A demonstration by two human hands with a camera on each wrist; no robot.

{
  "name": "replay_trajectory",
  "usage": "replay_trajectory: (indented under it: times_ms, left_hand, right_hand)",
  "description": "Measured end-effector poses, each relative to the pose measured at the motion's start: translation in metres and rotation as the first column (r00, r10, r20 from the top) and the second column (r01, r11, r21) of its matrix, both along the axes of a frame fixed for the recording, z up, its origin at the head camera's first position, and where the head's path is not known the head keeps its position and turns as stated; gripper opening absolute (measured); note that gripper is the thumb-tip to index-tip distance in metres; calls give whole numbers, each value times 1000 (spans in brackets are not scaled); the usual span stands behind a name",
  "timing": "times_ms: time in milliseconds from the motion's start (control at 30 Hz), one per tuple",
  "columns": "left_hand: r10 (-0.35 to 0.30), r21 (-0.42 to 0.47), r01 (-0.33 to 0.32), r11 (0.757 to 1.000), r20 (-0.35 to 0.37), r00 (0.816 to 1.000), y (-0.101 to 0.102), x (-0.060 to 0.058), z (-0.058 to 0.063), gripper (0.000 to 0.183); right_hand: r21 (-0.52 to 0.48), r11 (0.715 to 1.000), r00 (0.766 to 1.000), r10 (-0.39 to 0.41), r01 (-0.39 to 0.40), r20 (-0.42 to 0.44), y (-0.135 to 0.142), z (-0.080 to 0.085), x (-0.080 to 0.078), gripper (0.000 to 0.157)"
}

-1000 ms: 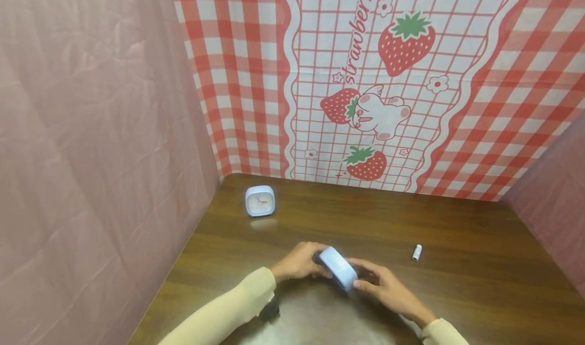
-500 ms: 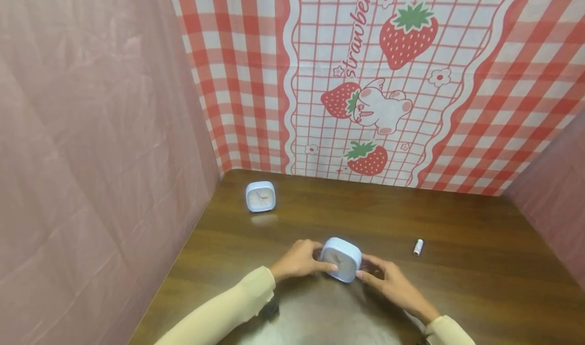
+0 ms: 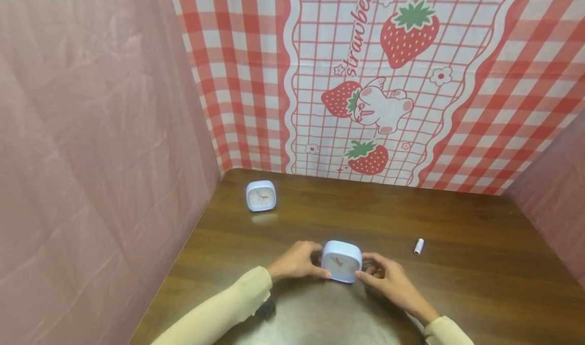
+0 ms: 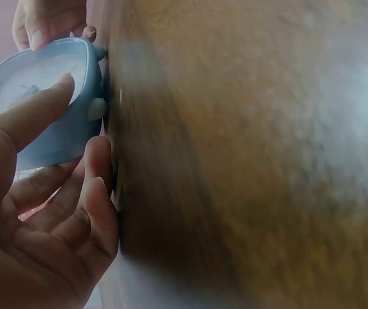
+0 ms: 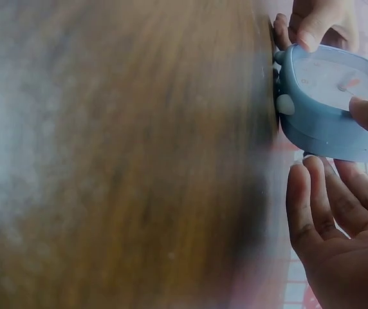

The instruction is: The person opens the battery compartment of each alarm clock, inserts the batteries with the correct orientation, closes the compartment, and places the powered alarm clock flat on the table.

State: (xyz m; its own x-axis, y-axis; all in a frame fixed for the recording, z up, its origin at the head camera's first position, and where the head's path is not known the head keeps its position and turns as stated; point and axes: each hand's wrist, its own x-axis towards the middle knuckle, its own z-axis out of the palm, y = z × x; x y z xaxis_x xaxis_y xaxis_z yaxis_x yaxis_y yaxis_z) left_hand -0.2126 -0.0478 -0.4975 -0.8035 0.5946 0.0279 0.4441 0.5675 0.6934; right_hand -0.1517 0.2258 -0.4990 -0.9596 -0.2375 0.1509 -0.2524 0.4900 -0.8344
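A light-blue alarm clock [image 3: 342,268] with rounded corners is held upright between my two hands, its pale dial facing me. My left hand [image 3: 299,260] grips its left side, with the thumb on the front edge of the dial and the fingers behind. On the opposite side, my right hand [image 3: 388,280] pinches the clock with its thumb at the front and fingers at the back. In the right wrist view, small rounded feet [image 5: 285,104] show on the clock's underside, close to the tabletop; whether they touch it, I cannot tell.
A second light-blue clock [image 3: 261,196] stands at the back left of the wooden table [image 3: 347,208]. To the right lies a small white cylinder [image 3: 418,246], like a battery. A checked strawberry cloth [image 3: 256,81] hangs behind; a pink curtain [image 3: 105,157] borders the left.
Both hands have turned the clock from a slanted, top-up pose to upright with its dial towards me, and lowered it slightly. The second clock and the white cylinder stay put.
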Motion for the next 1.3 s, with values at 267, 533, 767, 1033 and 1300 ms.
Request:
replay_trajectory:
  times_ms: [267,533,767,1033,1300]
  left_hand:
    - [2,2,-2,1000,16,1000,-1,0,1,36]
    - [29,62,-34,997,71,997,10,-6,2,34]
    - [64,182,-95,979,170,983,27,-24,13,41]
    - [84,225,-130,966,204,975,49,-50,22,41]
    - [149,240,-184,953,156,976,74,-76,23,45]
  right_hand:
    - [32,999,1000,-8,8,-5,1,2,-1,48]
    - [84,996,999,-13,9,50,11,10,-12,56]
    - [-41,999,994,-29,34,107,27,21,-37,60]
    - [-165,982,984,-64,91,164,39,22,-61,60]
    - [-153,981,989,-102,118,110,47,23,-85,57]
